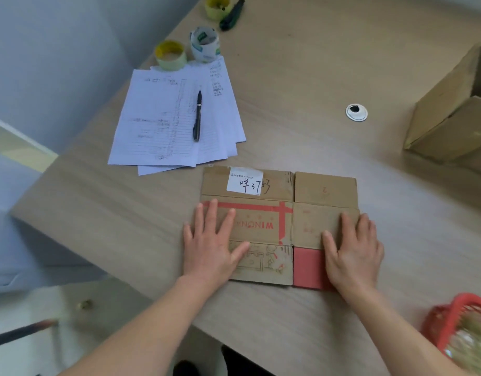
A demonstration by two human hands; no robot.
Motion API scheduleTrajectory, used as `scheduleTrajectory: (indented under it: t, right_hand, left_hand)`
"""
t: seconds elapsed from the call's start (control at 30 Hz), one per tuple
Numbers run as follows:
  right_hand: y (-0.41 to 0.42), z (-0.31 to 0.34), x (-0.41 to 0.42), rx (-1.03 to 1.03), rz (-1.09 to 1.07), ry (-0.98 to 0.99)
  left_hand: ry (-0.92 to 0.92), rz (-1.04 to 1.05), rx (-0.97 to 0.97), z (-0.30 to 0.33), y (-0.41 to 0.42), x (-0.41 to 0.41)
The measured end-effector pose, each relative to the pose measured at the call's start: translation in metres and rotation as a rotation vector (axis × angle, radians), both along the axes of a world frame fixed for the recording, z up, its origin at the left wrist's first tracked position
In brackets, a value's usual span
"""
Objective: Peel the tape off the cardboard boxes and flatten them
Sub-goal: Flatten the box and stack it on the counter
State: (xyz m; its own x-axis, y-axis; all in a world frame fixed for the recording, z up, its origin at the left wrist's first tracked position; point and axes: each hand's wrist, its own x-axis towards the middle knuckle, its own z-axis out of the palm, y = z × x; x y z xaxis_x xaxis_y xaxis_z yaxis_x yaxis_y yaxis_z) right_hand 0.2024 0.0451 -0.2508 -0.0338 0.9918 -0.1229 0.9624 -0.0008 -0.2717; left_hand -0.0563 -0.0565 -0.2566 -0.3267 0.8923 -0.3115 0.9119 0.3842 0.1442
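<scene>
A small brown cardboard box [274,213] lies flat on the wooden table [301,77], with red printing, a red flap at its near right and a white handwritten label at its far edge. My left hand [212,245] presses palm down on its left half, fingers spread. On the box's right half rests my right hand [353,253], also flat with fingers apart. Neither hand holds anything. Another brown cardboard box [450,109] stands unflattened at the table's far right.
Sheets of written paper [163,123] with a black pen [197,115] lie at the far left. Behind them stand tape rolls [171,55] and a dark green cutter [232,14]. A cable grommet [356,112] sits mid-table. A red basket [456,329] stands at the near right edge.
</scene>
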Motion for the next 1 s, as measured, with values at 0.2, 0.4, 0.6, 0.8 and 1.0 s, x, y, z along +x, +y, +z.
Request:
scheduleTrajectory:
  t: [0.2,0.4,0.6,0.8,1.0]
  right_hand:
    - [-0.05,0.015,-0.025,-0.051,-0.062,0.103]
    - [-0.113,0.035,-0.064,-0.261,-0.157,0.225]
    - [-0.178,0.043,-0.116,-0.472,-0.175,0.434]
    - [-0.226,0.071,-0.199,-0.396,0.143,0.594]
    - [-0.273,0.093,-0.291,-0.386,0.524,0.57]
  left_hand:
    - [-0.219,0.219,0.094,0.014,-0.074,-0.007]
    - [-0.438,0.702,0.257,0.036,-0.173,-0.044]
    - [-0.538,0.911,0.374,0.065,-0.281,-0.099]
    - [-0.41,0.998,0.539,0.102,-0.363,-0.157]
    - [-0.186,1.203,0.529,0.122,-0.445,-0.195]
